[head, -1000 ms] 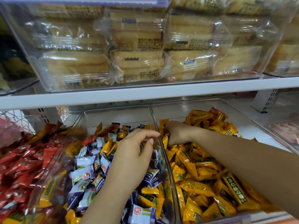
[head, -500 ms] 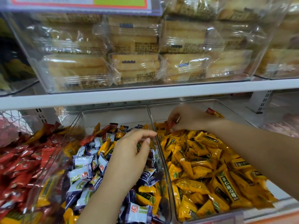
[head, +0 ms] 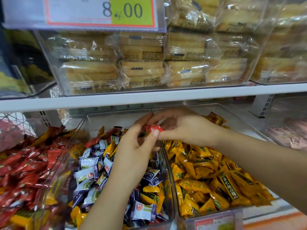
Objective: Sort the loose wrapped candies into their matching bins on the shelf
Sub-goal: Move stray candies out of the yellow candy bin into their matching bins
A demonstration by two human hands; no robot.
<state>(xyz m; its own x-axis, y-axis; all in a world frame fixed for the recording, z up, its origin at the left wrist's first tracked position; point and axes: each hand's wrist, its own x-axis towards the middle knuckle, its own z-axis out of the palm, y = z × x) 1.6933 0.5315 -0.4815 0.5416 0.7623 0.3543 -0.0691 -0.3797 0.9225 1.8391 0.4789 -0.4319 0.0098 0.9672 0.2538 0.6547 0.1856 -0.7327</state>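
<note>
The red candy (head: 153, 128) is in the air over the wall between the middle bin (head: 108, 119) and the right bin (head: 240, 125), caught between both hands. The left hand (head: 136, 150) pinches it narrowly, thumb below and fingertips above. The right hand (head: 186, 128) pinches its other side with curled fingers. Which hand bears it I cannot tell. It is a small, very light piece, probably firm inside a slick, crinkly wrapper, so it should not break but could slide out of a loose pinch. It is best taken across the body of the sweet, not by a wrapper end, which may fold or slip. Its match looks to be the red pile (head: 25, 163) at far left, well apart from here, beyond the middle bin where white, yellow and red pieces lie mixed. The right bin holds almost only yellow ones. One hand should pinch firmly before the other lets go.
</note>
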